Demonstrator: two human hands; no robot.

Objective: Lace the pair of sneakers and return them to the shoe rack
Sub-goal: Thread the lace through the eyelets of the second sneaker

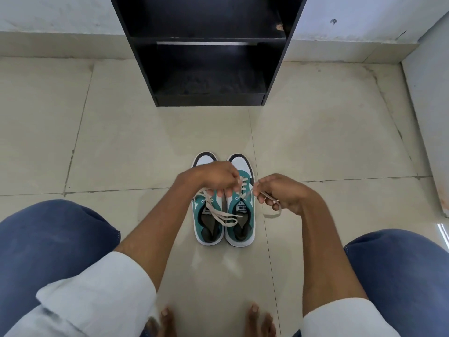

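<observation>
From the head view you look down at 2 sneakers standing side by side on the tiled floor [315, 142], toes pointing away from you toward the shoe rack [209, 69]. The left sneaker [206, 229] and the right sneaker [241, 227] touch, or nearly touch, along their inner sides. Both are teal and white with dark toe caps.

Your left hand [213, 176] hovers over the front half of the left sneaker, fingers curled down and closed; its fingertips pinch at the lace near the inner edge of the right sneaker's eyelets. Your right hand [281, 193] sits just to the right of the right sneaker, fingers curled shut around a cream lace [246, 192] that runs taut from the eyelets to the hand. The lace's free end [272, 214] hangs in a loop below that hand.

The right sneaker shows crossed lacing in its upper rows. On the left sneaker, a loose lace [218, 212] lies slack over the tongue and opening, with its ends trailing across onto the right sneaker's opening.

The shoe rack is black, stands against the far wall, well apart from the sneakers, and its 2 visible shelves look dark and bare. Your knees in blue trousers frame the near left and near right, pale sleeves are rolled back on both forearms, and bare toes [167, 314] show at the near edge.
</observation>
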